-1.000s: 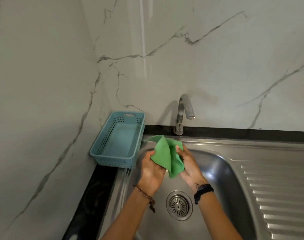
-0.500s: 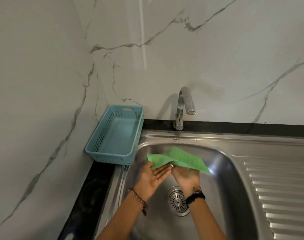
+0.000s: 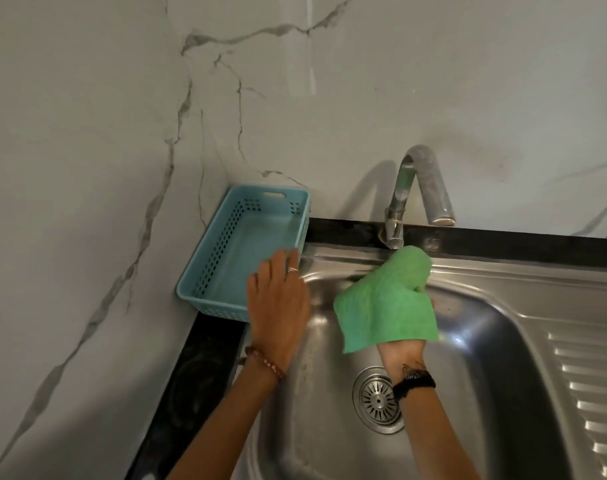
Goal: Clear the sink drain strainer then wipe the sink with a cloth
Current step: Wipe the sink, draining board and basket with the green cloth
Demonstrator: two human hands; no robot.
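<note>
A green cloth (image 3: pixel 387 303) drapes over my right hand (image 3: pixel 400 351), which presses it against the back rim of the steel sink (image 3: pixel 485 341), just below the tap. Only the heel and wrist of that hand show under the cloth. My left hand (image 3: pixel 278 306) rests flat, fingers spread, on the sink's left rim beside the basket and holds nothing. The round drain strainer (image 3: pixel 376 400) sits in the basin floor, partly hidden by my right wrist.
A chrome tap (image 3: pixel 416 188) rises from the black counter strip behind the sink. A blue perforated basket (image 3: pixel 226 251) stands in the left corner against the marble wall. The ribbed drainboard (image 3: pixel 586 393) lies to the right.
My right hand has carried the cloth up from over the basin to the back rim under the tap. My left hand let go of the cloth and moved left onto the sink's edge.
</note>
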